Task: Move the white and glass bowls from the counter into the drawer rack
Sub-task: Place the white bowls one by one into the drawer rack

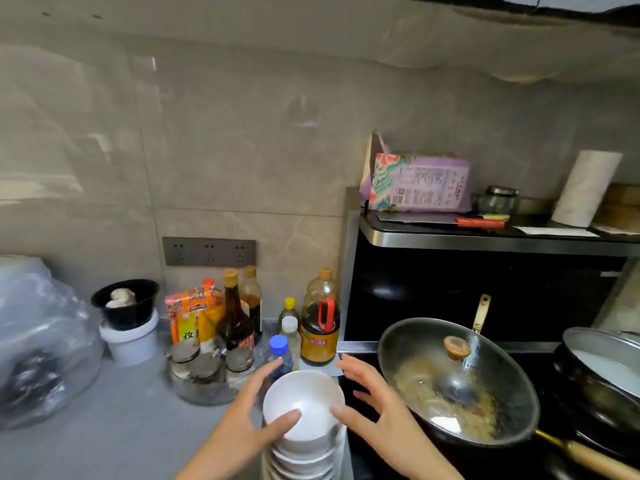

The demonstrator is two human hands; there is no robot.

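Observation:
A stack of several white bowls (304, 400) stands on the grey counter (121, 434) at the bottom centre, next to the stove. My left hand (256, 420) is on the stack's left side, thumb inside the top bowl's rim and fingers behind it. My right hand (367, 407) is at the right side with spread fingers, its thumb touching the top bowl's rim. No glass bowl and no drawer rack can be seen.
Sauce bottles (320, 320), a blue-capped bottle (278, 358) and spice jars (204, 372) crowd just behind the stack. A lidded wok (457, 382) and a pot (602, 372) sit on the stove to the right. Plastic-wrapped items (41, 344) lie far left.

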